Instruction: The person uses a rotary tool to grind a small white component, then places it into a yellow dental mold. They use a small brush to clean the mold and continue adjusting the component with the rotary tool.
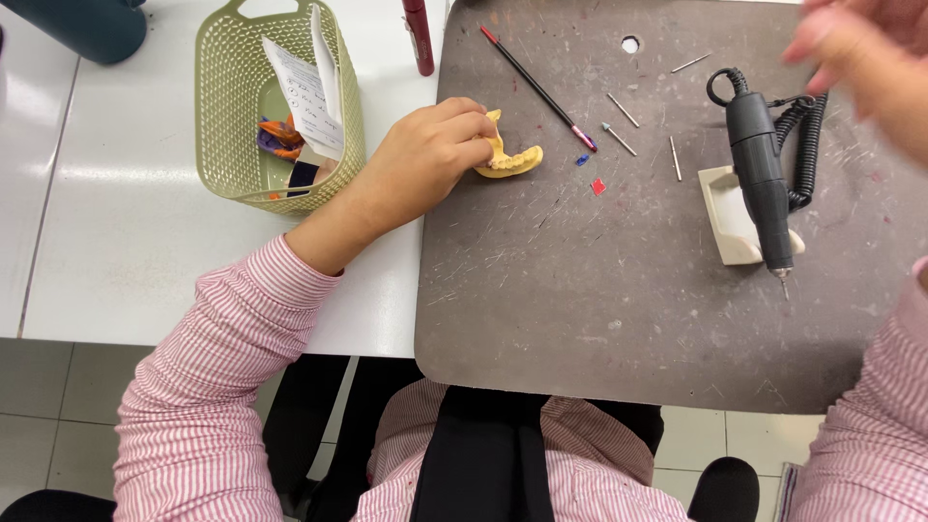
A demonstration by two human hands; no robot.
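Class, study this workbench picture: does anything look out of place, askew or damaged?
Four loose burs lie scattered at different angles on the scratched dark mat. Small red and blue scraps lie near the yellow dental cast that the left hand holds. Nothing is spilled.

A left hand gripped a yellow dental cast on a dark mat; the blurred right hand hovered above a black handpiece.
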